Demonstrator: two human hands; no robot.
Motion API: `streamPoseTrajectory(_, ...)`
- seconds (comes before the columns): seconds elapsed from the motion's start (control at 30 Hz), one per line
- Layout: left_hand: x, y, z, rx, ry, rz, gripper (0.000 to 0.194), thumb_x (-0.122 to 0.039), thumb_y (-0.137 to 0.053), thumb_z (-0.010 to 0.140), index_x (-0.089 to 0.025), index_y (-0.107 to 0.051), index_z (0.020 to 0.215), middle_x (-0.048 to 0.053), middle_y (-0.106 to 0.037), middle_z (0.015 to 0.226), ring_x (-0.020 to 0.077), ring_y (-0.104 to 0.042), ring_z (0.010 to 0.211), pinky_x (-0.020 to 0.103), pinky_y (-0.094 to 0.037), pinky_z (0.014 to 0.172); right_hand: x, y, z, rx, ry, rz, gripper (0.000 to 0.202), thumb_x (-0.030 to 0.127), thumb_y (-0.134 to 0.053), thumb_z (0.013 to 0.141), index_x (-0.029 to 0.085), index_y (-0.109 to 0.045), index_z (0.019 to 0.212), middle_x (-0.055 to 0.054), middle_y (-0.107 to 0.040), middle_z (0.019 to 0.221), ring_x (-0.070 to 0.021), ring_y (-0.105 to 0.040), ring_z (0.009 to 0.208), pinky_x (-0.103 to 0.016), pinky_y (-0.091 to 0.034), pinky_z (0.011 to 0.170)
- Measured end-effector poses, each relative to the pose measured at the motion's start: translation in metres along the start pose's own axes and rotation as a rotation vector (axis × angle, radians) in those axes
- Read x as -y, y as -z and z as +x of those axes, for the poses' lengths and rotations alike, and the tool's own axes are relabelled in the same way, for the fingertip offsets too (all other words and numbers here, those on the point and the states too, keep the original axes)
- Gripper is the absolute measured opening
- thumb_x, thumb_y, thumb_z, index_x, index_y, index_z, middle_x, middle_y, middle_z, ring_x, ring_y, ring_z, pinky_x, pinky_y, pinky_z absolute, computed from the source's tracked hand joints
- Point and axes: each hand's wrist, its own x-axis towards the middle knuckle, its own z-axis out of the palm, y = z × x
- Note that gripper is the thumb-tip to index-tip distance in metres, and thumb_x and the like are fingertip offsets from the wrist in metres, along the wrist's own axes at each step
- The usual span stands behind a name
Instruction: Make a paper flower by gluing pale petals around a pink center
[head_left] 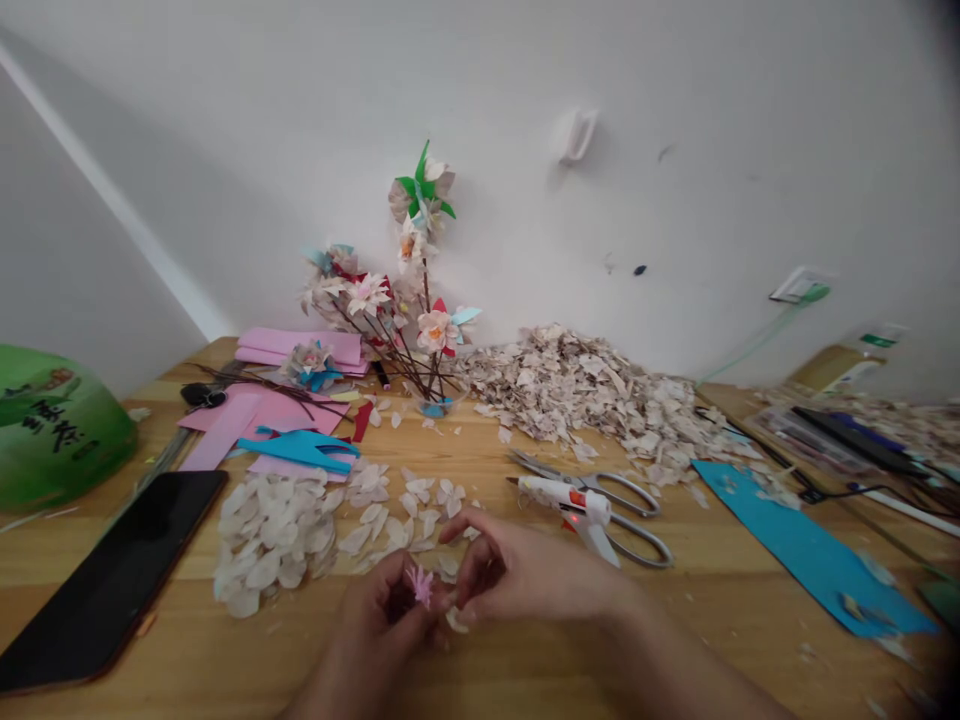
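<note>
The left hand (384, 608) pinches the pink flower (421, 585) in its fingers — spiky end up. Right of the flower, the right hand (517, 572) curls at a petal (456, 621) — whether its fingers pinch it, I cannot tell.

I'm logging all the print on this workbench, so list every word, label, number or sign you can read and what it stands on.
"茶", on the green container at the far left; the stylised character before it is probably "绿", but I can't be certain.
Smaller marking below those characters: too small to read.
Label with a green band on the bottle at the far right: too blurred to read.
No number or brand is legible.
</note>
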Motion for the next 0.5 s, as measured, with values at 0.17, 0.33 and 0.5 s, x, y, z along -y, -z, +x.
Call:
streamPoseTrajectory(0.17, 0.0054, 0.0014, -0.0013, -0.017, -0.022, 0.112, 0.023, -0.031, -0.066, 0.069, -0.020, -0.050, 0.057, -0.003, -0.058, 0.051, 0.0131, -0.050, 0.049, 0.024, -0.037, 0.051, 0.0024, 0.0019, 0.0013, 0.022, -0.052, 0.014, 0.044, 0.012, -0.069, 0.059, 0.024, -0.049, 0.096, 0.007, -0.060, 0.065, -0.0158, -0.061, 0.068, -0.026, -0.043, 0.066)
streamPoseTrajectory(0.33, 0.0050, 0.0007, -0.0018, 0.010, -0.024, 0.103, 0.021, -0.029, -0.066, 0.069, -0.020, -0.051, 0.057, -0.002, -0.059, 0.052, 0.0139, -0.052, 0.051, 0.024, -0.039, 0.052, 0.0005, 0.0001, 0.0052, 0.015, -0.081, 0.009, 0.047, 0.014, -0.072, 0.056, 0.023, -0.049, 0.096, 0.007, -0.062, 0.062, -0.0174, -0.061, 0.066, -0.027, -0.042, 0.063)
streamPoseTrajectory(0.5, -0.0006, 0.0008, 0.0000, -0.040, 0.021, 0.036, 0.023, -0.031, -0.073, 0.061, -0.019, -0.055, 0.055, 0.001, -0.068, 0.060, 0.0167, -0.059, 0.060, 0.024, -0.043, 0.056, -0.0027, 0.0014, 0.0009, -0.085, -0.065, -0.014, 0.044, 0.007, -0.070, 0.052, 0.022, -0.053, 0.091, 0.010, -0.060, 0.055, -0.0136, -0.057, 0.057, -0.023, -0.037, 0.056)
